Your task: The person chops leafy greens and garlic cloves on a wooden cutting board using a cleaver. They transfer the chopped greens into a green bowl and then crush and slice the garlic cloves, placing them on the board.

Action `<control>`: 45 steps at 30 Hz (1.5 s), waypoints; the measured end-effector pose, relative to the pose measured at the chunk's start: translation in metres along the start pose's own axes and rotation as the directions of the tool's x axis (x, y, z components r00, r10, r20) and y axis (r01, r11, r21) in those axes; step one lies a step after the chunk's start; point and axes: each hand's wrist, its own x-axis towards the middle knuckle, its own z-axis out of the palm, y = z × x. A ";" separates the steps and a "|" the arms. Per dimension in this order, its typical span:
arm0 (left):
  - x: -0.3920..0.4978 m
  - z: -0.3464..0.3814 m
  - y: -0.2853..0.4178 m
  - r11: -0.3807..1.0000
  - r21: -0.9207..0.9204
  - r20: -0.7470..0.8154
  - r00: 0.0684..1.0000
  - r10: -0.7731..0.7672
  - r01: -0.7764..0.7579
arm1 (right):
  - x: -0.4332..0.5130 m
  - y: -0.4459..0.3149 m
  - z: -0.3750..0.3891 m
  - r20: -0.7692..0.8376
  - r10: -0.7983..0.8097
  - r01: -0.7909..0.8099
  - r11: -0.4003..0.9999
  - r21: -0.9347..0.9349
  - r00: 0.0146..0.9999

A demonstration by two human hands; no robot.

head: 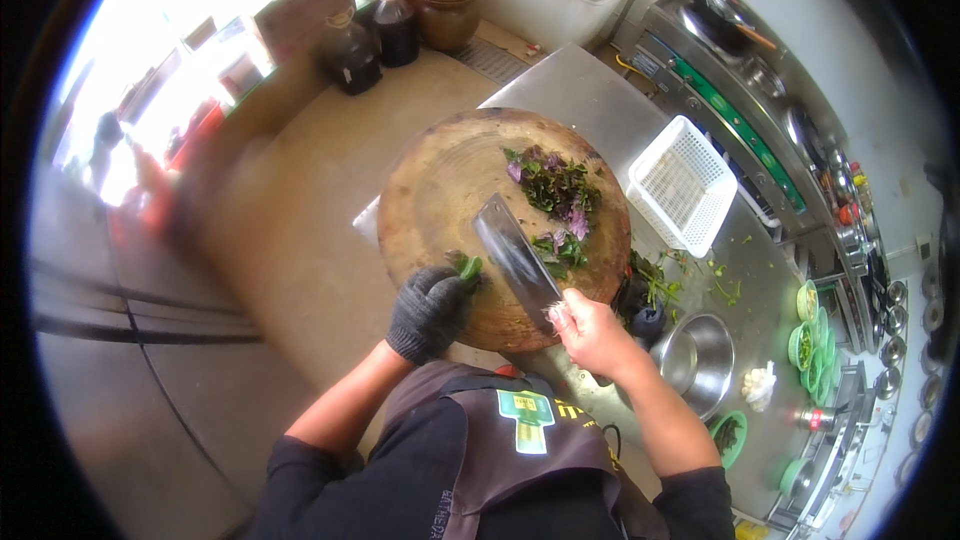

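A round wooden chopping block (442, 187) stands before me. My right hand (596, 334) grips a Chinese cleaver (517, 255), its broad dark blade slanting over the block with the tip pointing away from me. In a dark grey knitted glove, my left hand (431, 311) is closed around a small bunch of green and dark leaves (468, 268) at the block's near left edge. To the right of the blade lies a pile of cut green and purple leaves (559, 184), with a smaller heap of leaves (561, 253) nearer to me.
On the steel table (585, 86), a white plastic basket (686, 184) stands right of the block. Loose stems (656, 281), a steel bowl (696, 364) and several green bowls (814, 345) lie nearer. A stove (727, 112) lines the right wall; dark jugs (351, 56) stand on the floor.
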 end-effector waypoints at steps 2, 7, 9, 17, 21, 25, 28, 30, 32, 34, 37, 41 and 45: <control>-0.002 -0.006 0.003 1.000 0.026 -0.055 0.998 -0.004 0.006 | -0.005 -0.011 -0.013 0.013 -0.018 0.019 1.000 -0.019 1.000; -0.013 -0.009 -0.006 0.999 0.031 -0.019 0.999 0.026 -0.026 | -0.005 -0.038 -0.024 0.110 -0.174 0.186 0.977 -0.108 0.978; -0.018 -0.007 -0.011 0.999 0.027 0.009 1.000 0.025 -0.025 | 0.004 -0.035 -0.013 0.143 -0.218 0.236 0.964 -0.125 0.966; -0.024 -0.012 -0.005 1.000 -0.008 -0.008 1.000 0.020 -0.020 | 0.027 0.000 -0.007 0.066 -0.044 0.049 0.996 -0.079 0.997; -0.030 -0.023 0.002 0.999 -0.029 -0.034 0.999 -0.029 0.028 | 0.009 -0.026 -0.030 0.127 -0.130 0.143 0.985 -0.098 0.983; -0.032 -0.028 0.004 1.000 -0.017 -0.023 1.000 -0.004 0.004 | 0.004 -0.040 -0.020 0.249 -0.173 0.211 0.968 -0.137 0.953; -0.031 -0.027 0.009 1.000 0.012 -0.007 1.000 -0.001 0.001 | 0.015 -0.026 0.003 0.276 -0.091 0.155 0.964 -0.218 0.957; -0.029 -0.024 0.014 0.998 0.066 0.016 1.000 -0.019 0.018 | 0.019 -0.010 0.006 0.231 -0.147 0.178 0.976 -0.122 0.962; -0.028 -0.018 0.020 0.989 0.141 0.069 0.996 -0.053 0.043 | 0.021 0.002 0.004 0.216 -0.116 0.130 0.990 -0.052 0.969; -0.022 -0.007 0.023 0.976 0.200 0.073 0.992 -0.099 0.083 | 0.027 0.008 -0.004 0.168 -0.105 0.114 0.992 -0.045 0.980; -0.013 0.010 0.023 0.961 0.251 0.060 0.988 -0.139 0.120 | 0.040 0.008 -0.022 0.097 0.084 -0.079 0.995 -0.054 0.992; -0.003 0.021 0.015 0.950 0.298 0.061 0.991 -0.116 0.093 | 0.045 0.006 -0.049 -0.082 0.167 -0.147 0.967 0.209 0.983; 0.001 0.015 0.005 0.955 0.295 0.164 0.984 -0.075 0.024 | 0.035 0.016 -0.077 -0.288 0.144 -0.022 0.921 0.390 0.947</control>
